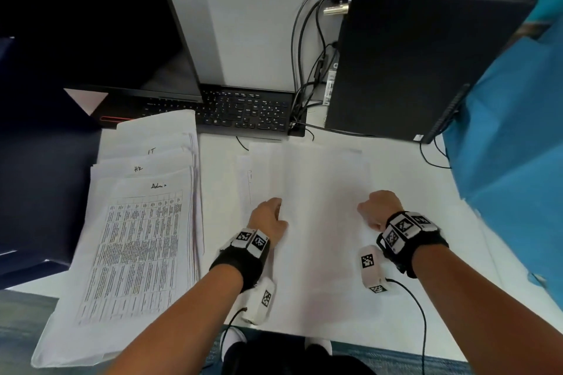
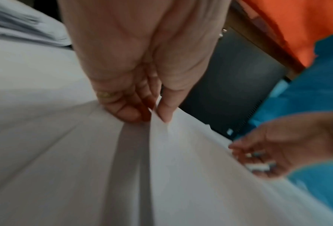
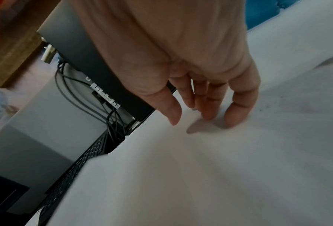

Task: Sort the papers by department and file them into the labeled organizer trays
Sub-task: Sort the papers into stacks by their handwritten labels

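A fanned stack of printed papers lies at the left of the white table, with handwritten headings "IT", "HR" and "Admin". A pile of blank-side-up white sheets lies in the middle. My left hand pinches the lifted left edge of the top sheet between thumb and fingers. My right hand rests with bent fingertips on the same pile, gripping nothing. No labeled tray shows.
A black keyboard and a dark monitor stand behind the papers. A black computer tower with cables is at the back right. Blue cloth borders the right side. A dark blue object sits at the left.
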Demonstrator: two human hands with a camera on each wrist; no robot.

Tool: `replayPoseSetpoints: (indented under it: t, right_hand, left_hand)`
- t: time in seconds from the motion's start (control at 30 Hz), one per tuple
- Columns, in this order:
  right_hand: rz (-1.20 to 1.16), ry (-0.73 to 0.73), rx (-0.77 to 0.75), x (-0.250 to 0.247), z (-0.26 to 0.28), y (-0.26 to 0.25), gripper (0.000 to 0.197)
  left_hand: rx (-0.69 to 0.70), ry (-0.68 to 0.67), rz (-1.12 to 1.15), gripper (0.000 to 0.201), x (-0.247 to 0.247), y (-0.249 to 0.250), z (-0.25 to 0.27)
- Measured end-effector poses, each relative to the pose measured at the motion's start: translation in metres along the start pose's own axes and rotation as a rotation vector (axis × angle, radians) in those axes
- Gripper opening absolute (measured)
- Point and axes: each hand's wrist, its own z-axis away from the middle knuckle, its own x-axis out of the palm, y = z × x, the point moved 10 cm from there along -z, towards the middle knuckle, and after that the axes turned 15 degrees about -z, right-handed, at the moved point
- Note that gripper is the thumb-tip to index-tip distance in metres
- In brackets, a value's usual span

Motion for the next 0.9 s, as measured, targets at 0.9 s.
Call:
replayPoseSetpoints:
  t: [0.9]
  right_hand:
    - [-0.648,0.060,-0.089,-0.019,0.002,0.011,0.015]
  left_hand:
    - [0.022,0.029,0.449,0.032,-0.004,-0.003,-0.002]
